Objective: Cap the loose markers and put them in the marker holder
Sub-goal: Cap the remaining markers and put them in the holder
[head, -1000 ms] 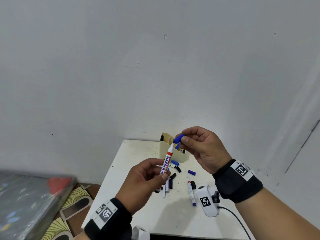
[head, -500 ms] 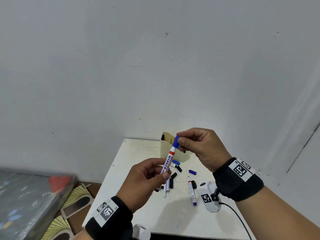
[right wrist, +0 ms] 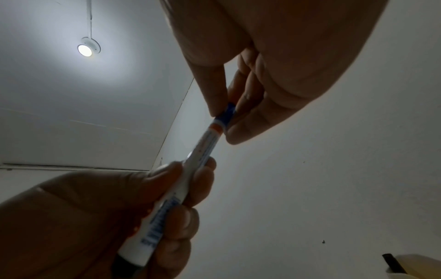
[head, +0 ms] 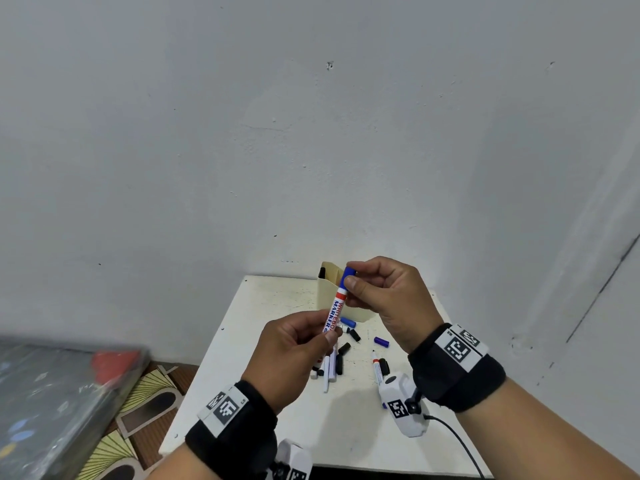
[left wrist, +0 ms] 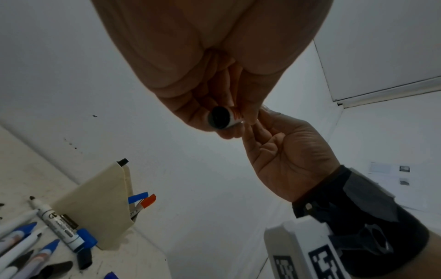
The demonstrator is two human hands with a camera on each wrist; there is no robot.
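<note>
My left hand [head: 311,336] grips the lower barrel of a white whiteboard marker [head: 335,310] held upright above the table. My right hand [head: 349,277] pinches the blue cap [head: 348,274] that sits on the marker's top end, seen close in the right wrist view as the blue cap [right wrist: 227,113] on the marker [right wrist: 200,149]. The marker's black butt end [left wrist: 218,117] shows in the left wrist view. Behind the hands stands the cream marker holder [head: 329,292], with a blue and an orange marker in it [left wrist: 140,200]. Several loose markers and caps [head: 341,355] lie on the table.
The small white table [head: 263,306] stands in a corner against grey walls. A white wrist camera [head: 403,403] with a cable hangs under my right wrist. To the left, below the table, are a patterned floor mat [head: 138,410] and a dark blurred object [head: 52,403].
The blue cap, held just above the marker tip a second ago, has been pushed down onto the marker by my right hand. My left hand keeps its grip.
</note>
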